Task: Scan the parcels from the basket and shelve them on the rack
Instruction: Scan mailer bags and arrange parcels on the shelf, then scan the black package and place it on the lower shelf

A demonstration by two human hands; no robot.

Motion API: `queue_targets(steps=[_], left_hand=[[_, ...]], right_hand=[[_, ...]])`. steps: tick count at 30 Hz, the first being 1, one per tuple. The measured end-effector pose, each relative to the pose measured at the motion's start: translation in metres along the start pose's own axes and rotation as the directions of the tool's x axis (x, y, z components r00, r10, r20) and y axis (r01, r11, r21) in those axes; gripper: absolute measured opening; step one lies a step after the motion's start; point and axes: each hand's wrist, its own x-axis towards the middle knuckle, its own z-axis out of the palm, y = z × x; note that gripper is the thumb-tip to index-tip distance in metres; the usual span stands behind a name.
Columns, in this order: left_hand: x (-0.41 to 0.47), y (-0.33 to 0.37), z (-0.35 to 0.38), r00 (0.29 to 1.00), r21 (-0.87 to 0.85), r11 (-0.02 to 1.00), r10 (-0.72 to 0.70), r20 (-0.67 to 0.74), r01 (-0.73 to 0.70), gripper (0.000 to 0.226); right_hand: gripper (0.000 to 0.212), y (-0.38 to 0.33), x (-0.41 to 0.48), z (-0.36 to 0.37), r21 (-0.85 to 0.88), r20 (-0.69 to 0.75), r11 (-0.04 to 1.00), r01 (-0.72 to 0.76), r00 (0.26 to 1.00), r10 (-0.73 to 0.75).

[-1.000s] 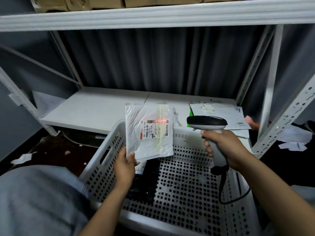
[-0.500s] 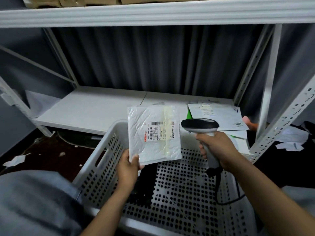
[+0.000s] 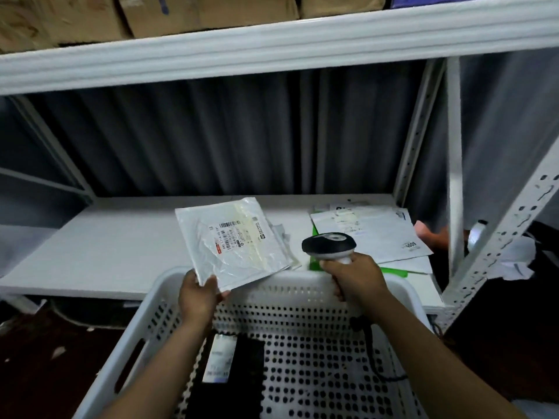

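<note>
The left hand (image 3: 198,293) is pinching the near left corner of a white poly mailer (image 3: 233,243), with the thumb lying on top and the fingers curling underneath. The mailer is hanging tilted over the far rim of the white perforated basket (image 3: 302,279), reaching out above the front of the lower rack shelf (image 3: 106,246). Its printed label and barcode are facing up. I cannot tell whether its far edge is touching the shelf.

The right hand (image 3: 354,276) is wrapping tightly around the handle of a barcode scanner (image 3: 329,246). The scanner's black head is pointing toward the left, just beside the mailer's right edge but apart from it. The scanner cable (image 3: 372,352) is trailing down inside the basket along its right side.

A black parcel (image 3: 242,370) with a white label is lying flat on the basket floor, near the left forearm.

On the right part of the shelf a pile of white mailers (image 3: 378,234) is lying, overlapping a green packet (image 3: 393,272) showing beneath. Some crumpled white wrapping (image 3: 281,234) is sitting just beyond the held mailer.

Cardboard boxes (image 3: 181,10) are standing on the upper shelf (image 3: 272,46), and a grey pleated curtain (image 3: 211,140) is hanging behind the rack.
</note>
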Motion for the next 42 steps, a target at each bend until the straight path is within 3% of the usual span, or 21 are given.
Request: queue_targets(steps=[4,9,15,20,25,29,32,34,39,42], left_hand=[[0.044,0.006,0.048,0.998,0.041,0.998,-0.049,0.046,0.047,0.021],[0.099,-0.01,0.094,0.991,0.268,0.96,-0.105,0.083,0.079,0.021],[0.151,-0.036,0.121,0.977,0.398,0.908,-0.187,0.102,0.132,0.02],[0.174,-0.044,0.11,0.968,0.583,0.791,-0.248,0.03,0.185,0.03],[0.133,-0.012,0.086,0.993,0.758,0.645,0.024,0.112,-0.101,0.044],[0.085,-0.012,0.041,0.95,0.753,0.578,0.185,0.253,-0.313,0.04],[0.046,-0.037,-0.001,0.912,0.745,0.528,0.261,0.316,-0.409,0.036],[0.024,-0.066,-0.027,0.922,0.775,0.501,0.196,0.333,-0.386,0.035],[-0.001,-0.153,-0.087,0.961,0.865,0.479,-0.135,0.242,-0.151,0.033],[-0.003,-0.198,-0.114,0.929,0.925,0.378,-0.326,0.178,-0.044,0.049]], right_hand=[[0.024,0.003,0.046,-0.003,0.133,-0.036,0.991,-0.031,0.999,0.036],[0.024,0.01,0.089,-0.002,0.23,0.007,0.972,-0.041,0.999,0.04],[0.028,0.029,0.116,0.015,0.174,0.069,0.976,-0.13,0.99,0.12],[0.021,0.034,0.116,0.025,0.085,0.114,0.988,-0.127,0.987,0.117],[0.017,0.022,0.093,0.027,-0.01,0.183,0.998,-0.064,0.981,0.065],[0.017,0.022,0.057,0.034,-0.103,0.246,0.995,-0.006,0.969,0.032],[0.026,0.035,0.031,0.045,-0.279,0.311,0.957,0.075,0.95,0.017],[0.03,0.047,0.018,0.053,-0.406,0.352,0.907,0.115,0.935,0.04],[0.031,0.083,-0.003,0.078,-0.529,0.447,0.83,0.178,0.889,0.095],[0.026,0.111,-0.002,0.1,-0.552,0.479,0.811,0.193,0.87,0.12]])
